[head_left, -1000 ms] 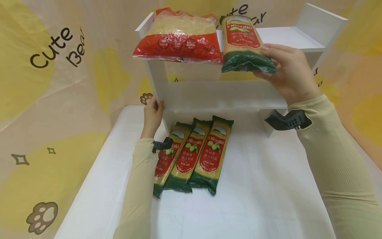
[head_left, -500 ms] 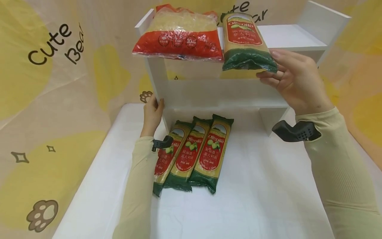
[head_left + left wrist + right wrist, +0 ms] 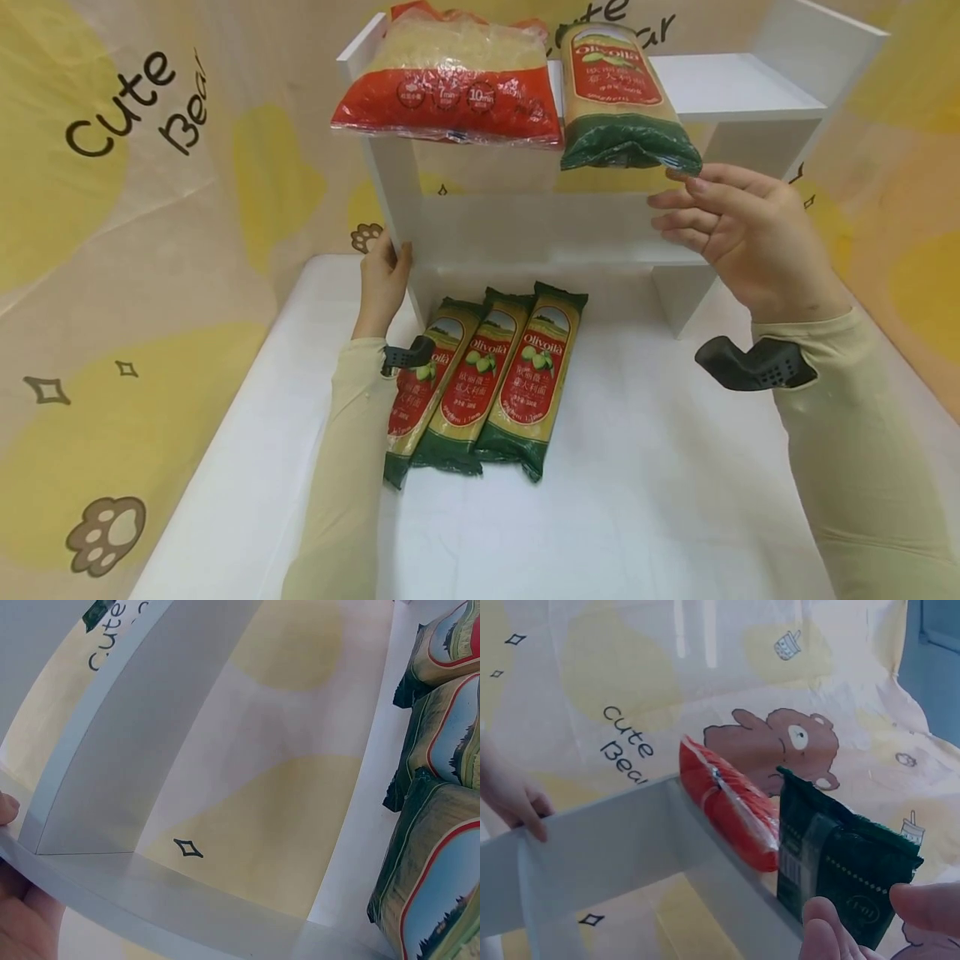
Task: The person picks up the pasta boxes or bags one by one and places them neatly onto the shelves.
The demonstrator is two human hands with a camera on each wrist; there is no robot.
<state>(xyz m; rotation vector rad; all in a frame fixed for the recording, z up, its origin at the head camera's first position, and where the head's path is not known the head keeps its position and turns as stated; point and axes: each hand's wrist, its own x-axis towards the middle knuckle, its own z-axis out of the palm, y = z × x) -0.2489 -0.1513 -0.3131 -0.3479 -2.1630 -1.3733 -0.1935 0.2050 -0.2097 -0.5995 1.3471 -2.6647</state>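
The left hand (image 3: 384, 279) grips the side of the white shelf (image 3: 540, 233), thumb and fingers on either face of the board. The right hand (image 3: 757, 229) has its fingers parted and loosely bent beside the green end of a pasta packet (image 3: 621, 92); whether a fingertip touches it is hard to tell. That packet lies on the top board, just beside a red bag (image 3: 450, 83). Three similar packets (image 3: 480, 379) lie slanted on the table (image 3: 637, 492) below.

Left grip (image 3: 384, 282) clasping, right grip (image 3: 761, 237) higher, relaxed
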